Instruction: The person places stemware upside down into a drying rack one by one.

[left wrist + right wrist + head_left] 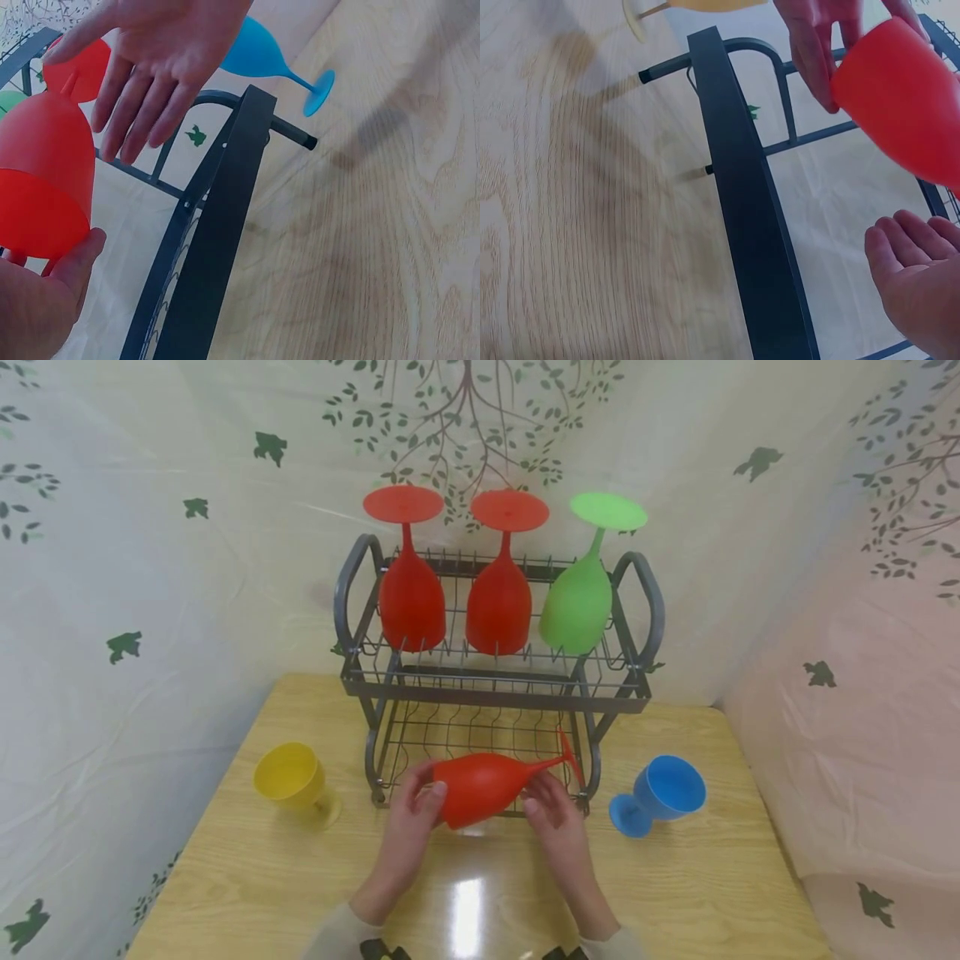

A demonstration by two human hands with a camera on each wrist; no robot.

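Note:
A red plastic goblet (480,787) lies sideways in the air in front of the dish rack's lower tier, its bowl toward the left and its foot toward the right. My left hand (412,810) grips it at the rim, with the thumb (86,251) on the outside of the bowl. Beside the stem is my right hand (557,818). In the right wrist view the right hand (919,274) has its palm turned up and fingers loosely extended, apart from the bowl.
On the black two-tier dish rack (495,697), two red goblets (412,602) and a green goblet (577,606) stand upside down on the upper tier. A yellow goblet (288,775) stands left of the rack, a blue goblet (670,789) right of it, both on the wooden table (225,877).

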